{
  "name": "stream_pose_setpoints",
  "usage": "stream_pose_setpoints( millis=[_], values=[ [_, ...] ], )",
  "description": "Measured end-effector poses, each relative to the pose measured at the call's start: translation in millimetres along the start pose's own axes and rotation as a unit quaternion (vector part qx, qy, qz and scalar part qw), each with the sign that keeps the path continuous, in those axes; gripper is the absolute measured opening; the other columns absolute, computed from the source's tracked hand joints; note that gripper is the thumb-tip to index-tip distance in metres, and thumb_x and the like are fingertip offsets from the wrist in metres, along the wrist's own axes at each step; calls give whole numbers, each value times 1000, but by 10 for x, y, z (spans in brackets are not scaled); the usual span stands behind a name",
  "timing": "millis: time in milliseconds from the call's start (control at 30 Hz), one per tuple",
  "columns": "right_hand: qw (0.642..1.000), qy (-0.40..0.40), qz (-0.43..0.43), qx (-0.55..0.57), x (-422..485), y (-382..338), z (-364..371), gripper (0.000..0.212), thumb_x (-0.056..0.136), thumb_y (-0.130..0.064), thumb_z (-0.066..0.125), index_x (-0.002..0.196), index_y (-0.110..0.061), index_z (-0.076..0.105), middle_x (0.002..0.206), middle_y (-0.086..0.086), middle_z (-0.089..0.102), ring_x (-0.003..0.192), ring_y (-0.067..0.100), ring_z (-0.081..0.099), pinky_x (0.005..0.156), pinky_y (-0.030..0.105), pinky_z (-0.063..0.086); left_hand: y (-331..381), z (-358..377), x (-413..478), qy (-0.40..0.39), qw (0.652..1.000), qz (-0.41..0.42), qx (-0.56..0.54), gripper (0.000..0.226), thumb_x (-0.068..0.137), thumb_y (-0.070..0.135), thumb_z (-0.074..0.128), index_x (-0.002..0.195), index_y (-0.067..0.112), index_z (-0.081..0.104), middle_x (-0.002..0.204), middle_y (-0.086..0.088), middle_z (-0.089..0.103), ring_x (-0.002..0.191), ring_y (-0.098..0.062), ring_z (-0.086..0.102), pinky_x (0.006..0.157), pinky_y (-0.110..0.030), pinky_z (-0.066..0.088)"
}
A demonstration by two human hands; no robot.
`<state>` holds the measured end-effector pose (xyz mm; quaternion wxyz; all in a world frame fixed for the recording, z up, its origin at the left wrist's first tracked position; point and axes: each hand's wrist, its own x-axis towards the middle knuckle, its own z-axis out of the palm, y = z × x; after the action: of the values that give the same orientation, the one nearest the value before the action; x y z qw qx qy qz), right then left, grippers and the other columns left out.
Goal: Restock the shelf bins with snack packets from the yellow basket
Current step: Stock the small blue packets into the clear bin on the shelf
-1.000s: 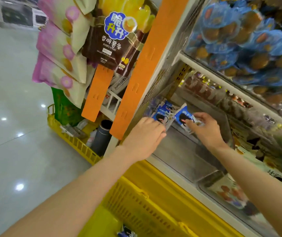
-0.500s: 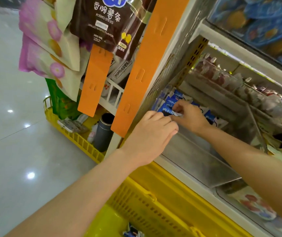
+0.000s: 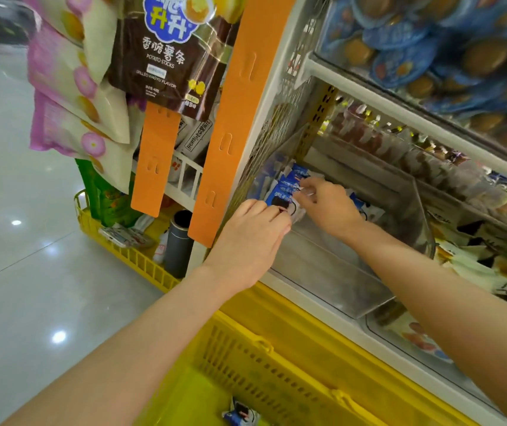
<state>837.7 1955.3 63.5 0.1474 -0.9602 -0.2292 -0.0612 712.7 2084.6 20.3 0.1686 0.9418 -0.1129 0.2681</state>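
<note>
Biggest risk here imo is the whole row flopping over. The small blue-and-white snack packets (image 3: 286, 192) are standing on edge, packed into the far left corner of the clear plastic shelf bin (image 3: 322, 272) in the middle of the frame. The rest of that bin's floor is bare and looks like it slopes toward the front. If either hand lets go too soon, I'd guess the stack fans out and slides down. A rough tug on one slick wrapper could also pull its neighbours out of line. The left hand (image 3: 255, 232) comes in from the lower left, back of the hand up. Its fingers are bent over the front packet and hold the row against the bin's side wall. The right hand (image 3: 329, 207) reaches across from the right edge with a bent wrist, pinching a packet's top edge between thumb and fingertips. A couple more packets lie behind that wrist. One packet sits in the yellow slotted plastic basket (image 3: 246, 348) at the bottom centre, so the restock isn't finished.
</note>
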Motion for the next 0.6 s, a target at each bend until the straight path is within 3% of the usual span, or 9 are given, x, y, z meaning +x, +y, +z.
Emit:
stream_pose_setpoints(
  millis=[67, 167, 267, 367, 500, 600],
  values=[
    [998, 30, 8, 61, -253, -38, -119, 37, 95, -31, 49, 128, -13, 53, 115, 8, 65, 104, 21, 62, 90, 37, 50, 19, 6, -14, -4, 1000, -5, 5, 28, 97, 24, 36, 112, 15, 57, 108, -2, 61, 104, -21, 50, 101, -35, 31],
    [998, 37, -13, 51, -758, -56, -239, 37, 97, -38, 40, 128, -20, 52, 108, 1, 66, 93, 14, 63, 74, 27, 47, 72, 8, -52, 3, 1000, -18, -2, 30, 99, 26, 35, 117, 14, 55, 115, -4, 58, 114, -21, 47, 112, -34, 19],
    [998, 11, -57, 5, -1260, -4, -264, 41, 98, -37, 37, 136, -21, 44, 128, 0, 57, 113, 16, 57, 91, 31, 47, 120, -12, -117, -7, 1000, -22, -11, 33, 99, 26, 34, 126, 15, 48, 128, -4, 51, 129, -20, 37, 115, -30, 8],
    [995, 8, -89, -52, -1615, 97, -249, 47, 99, -34, 38, 142, -19, 34, 142, 1, 44, 128, 16, 45, 105, 29, 35, 165, -42, -216, -25, 999, -30, -38, 40, 99, 24, 35, 138, 16, 38, 145, -3, 37, 140, -19, 21, 113, -26, 5],
    [992, 46, -86, -80, -1970, 197, -238, 49, 97, -30, 44, 143, -14, 35, 146, 3, 39, 136, 16, 33, 110, 21, 15, 407, -110, -420, -16, 991, -67, -112, 37, 98, 26, 36, 134, 19, 43, 136, 1, 42, 129, -12, 32, 103, -21, 22],
    [991, 100, -77, -42, -2276, 274, -148, 39, 93, -20, 54, 130, -10, 51, 131, 6, 54, 124, 22, 49, 106, 31, 34, 648, -81, -693, -8, 990, -52, -134, 31, 97, 28, 36, 124, 21, 50, 117, 6, 47, 110, -5, 37, 90, -15, 22]
  ],
)
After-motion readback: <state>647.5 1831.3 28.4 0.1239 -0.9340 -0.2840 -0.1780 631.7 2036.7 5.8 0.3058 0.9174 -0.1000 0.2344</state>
